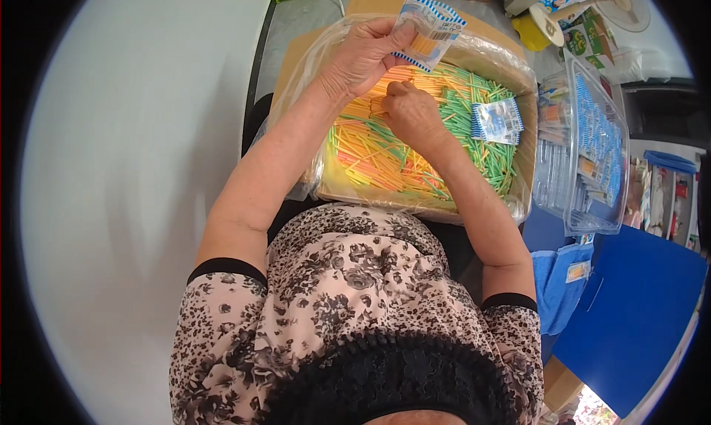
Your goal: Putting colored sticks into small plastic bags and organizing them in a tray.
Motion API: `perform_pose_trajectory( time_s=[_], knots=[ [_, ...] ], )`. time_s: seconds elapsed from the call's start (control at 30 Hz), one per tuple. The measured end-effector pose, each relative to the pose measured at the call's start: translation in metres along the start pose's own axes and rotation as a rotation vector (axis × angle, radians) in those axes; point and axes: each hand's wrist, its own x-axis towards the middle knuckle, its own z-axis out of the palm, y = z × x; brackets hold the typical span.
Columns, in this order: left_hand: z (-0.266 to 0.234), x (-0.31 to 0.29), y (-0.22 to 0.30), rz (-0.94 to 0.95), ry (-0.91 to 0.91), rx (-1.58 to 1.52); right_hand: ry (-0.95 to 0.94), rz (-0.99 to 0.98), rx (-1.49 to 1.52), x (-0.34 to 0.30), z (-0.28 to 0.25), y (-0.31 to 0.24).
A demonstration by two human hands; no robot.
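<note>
My left hand is raised over the far left of a box, pinching a small clear plastic packet with blue-striped edges. Orange sticks show inside that packet. Lower and to the right, my right hand is down in the box with its fingers curled together on thin orange sticks; its fingertips are partly hidden. Thin coloured sticks, like straws, fill the cardboard box, orange and yellow on the left, green on the right. Another blue-and-white packet lies on the green sticks.
Clear plastic film lines the box's sides. To the right stands a clear plastic bin holding many packets. A blue cloth hangs below it, beside a blue panel. A white wall rises at my left.
</note>
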Motion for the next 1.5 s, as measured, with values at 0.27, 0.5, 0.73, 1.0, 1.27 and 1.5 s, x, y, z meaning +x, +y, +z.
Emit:
perform_pose_trajectory(
  time_s=[0.27,0.5,0.73,1.0,1.27,1.5],
  knots=[
    [0.001,0.001,0.000,-0.014,-0.001,0.008,0.166,0.011,0.234,-0.009,-0.012,0.010],
    [0.002,-0.001,-0.001,-0.021,-0.023,0.032,0.193,0.531,1.023,-0.033,-0.041,0.035],
    [-0.004,-0.004,0.000,-0.111,-0.021,0.124,0.248,0.577,1.248,-0.042,-0.081,0.043],
    [0.002,0.004,0.000,-0.078,0.005,0.117,0.112,0.257,0.567,-0.013,-0.024,0.031],
    [0.010,-0.005,0.004,-0.125,0.003,0.097,0.807,0.509,1.264,-0.036,-0.112,0.049],
    [0.017,-0.007,0.002,-0.153,-0.053,0.301,0.874,0.334,1.281,-0.023,-0.140,0.017]
  ],
)
